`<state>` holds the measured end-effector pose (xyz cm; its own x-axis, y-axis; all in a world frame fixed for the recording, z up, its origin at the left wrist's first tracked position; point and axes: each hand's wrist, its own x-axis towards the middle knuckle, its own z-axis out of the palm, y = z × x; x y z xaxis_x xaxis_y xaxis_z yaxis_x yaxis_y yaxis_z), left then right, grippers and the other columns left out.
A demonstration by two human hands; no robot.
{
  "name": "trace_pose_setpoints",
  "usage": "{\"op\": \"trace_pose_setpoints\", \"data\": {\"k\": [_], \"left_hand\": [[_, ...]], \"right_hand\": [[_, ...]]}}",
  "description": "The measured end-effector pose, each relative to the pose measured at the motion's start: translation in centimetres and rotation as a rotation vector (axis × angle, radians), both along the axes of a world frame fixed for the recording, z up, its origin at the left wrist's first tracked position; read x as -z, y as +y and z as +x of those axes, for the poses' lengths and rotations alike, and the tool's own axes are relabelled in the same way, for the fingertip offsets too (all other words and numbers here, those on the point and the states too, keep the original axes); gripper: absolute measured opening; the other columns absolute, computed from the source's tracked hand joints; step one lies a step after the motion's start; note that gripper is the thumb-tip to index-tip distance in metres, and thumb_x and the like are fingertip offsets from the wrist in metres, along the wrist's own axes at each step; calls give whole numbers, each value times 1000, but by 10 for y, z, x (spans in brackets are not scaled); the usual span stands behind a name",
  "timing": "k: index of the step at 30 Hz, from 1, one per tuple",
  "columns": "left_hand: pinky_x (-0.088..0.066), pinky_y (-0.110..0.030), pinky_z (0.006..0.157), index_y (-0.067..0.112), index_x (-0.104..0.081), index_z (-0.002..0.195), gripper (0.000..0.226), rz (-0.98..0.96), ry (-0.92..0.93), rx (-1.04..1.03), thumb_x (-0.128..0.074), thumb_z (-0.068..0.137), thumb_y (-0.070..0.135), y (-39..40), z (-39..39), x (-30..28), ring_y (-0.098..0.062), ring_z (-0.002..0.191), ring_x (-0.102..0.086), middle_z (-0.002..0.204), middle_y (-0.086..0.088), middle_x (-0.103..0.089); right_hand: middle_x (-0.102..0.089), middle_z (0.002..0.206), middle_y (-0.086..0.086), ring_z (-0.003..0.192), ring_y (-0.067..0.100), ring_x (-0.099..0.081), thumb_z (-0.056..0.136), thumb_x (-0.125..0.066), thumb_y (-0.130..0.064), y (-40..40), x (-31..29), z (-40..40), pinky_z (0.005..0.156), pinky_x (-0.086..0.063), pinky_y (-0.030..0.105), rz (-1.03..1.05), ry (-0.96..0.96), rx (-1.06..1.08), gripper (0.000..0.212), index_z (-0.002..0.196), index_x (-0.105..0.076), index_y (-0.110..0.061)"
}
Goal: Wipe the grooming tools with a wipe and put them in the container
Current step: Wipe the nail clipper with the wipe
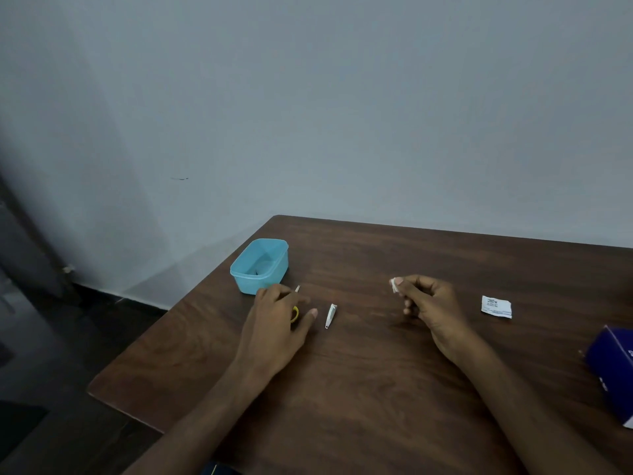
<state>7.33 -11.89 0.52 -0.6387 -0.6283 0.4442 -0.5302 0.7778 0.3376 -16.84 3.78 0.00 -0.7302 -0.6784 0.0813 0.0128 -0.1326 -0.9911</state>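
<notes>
Left hand (279, 315) curls on scissors (295, 311); right hand (423, 299) pinches wipe (395, 285). We should lift scissors, rub blades fully, then drop into container (260, 265) at 11 o'clock.

Scissors (295, 311), lower centre-left: mostly hidden under left hand (274, 323); only yellow handle loop and metal tip showing. Blue box (611, 368): cut by right edge. Sachet (496, 306) print: too small to read. Container (260, 265) contents: dark, indistinct.
</notes>
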Motion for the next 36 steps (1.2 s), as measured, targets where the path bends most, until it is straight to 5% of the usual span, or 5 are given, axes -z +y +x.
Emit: {"op": "trace_pose_setpoints", "data": {"k": [7,15,20,25,36], "left_hand": [[-52,-27,85,30,-74,106,37,21,-45,-1,-71,90,64,14,-38,2,-7,96,-55,100,13,-64],[-56,-34,82,30,-77,89,24,-36,-100,-33,-67,98,50,16,-52,-7,-12,90,-60,88,11,-72],[-52,-8,76,28,-81,106,11,443,244,251,-73,100,33,37,-88,-20,6,89,-70,96,16,-78],[-54,-17,68,16,-80,110,13,861,527,461,-69,103,17,45,-147,-8,1,80,-69,88,8,-79],[-60,-21,80,6,-77,112,13,925,672,556,-71,100,8,34,-191,10,-7,90,-75,100,-5,-80]], "right_hand": [[-58,63,0,56,11,-52,96,-78,-26,2,0,2,60,-49,26,18,0,-11,17,82,-83,-17],[-59,66,3,55,9,-52,97,-77,-23,-1,3,-2,57,-48,25,-10,6,5,15,87,-83,-14],[-70,74,11,61,12,-60,98,-76,-22,2,3,-5,62,-51,29,-58,-26,62,14,92,-79,-9],[-79,91,20,58,9,-67,97,-72,2,7,0,-22,58,-56,23,-111,81,192,10,98,-72,-8],[-80,89,6,73,15,-72,95,-81,-24,2,10,-37,76,-63,42,-2,274,258,8,97,-80,-16]]}}
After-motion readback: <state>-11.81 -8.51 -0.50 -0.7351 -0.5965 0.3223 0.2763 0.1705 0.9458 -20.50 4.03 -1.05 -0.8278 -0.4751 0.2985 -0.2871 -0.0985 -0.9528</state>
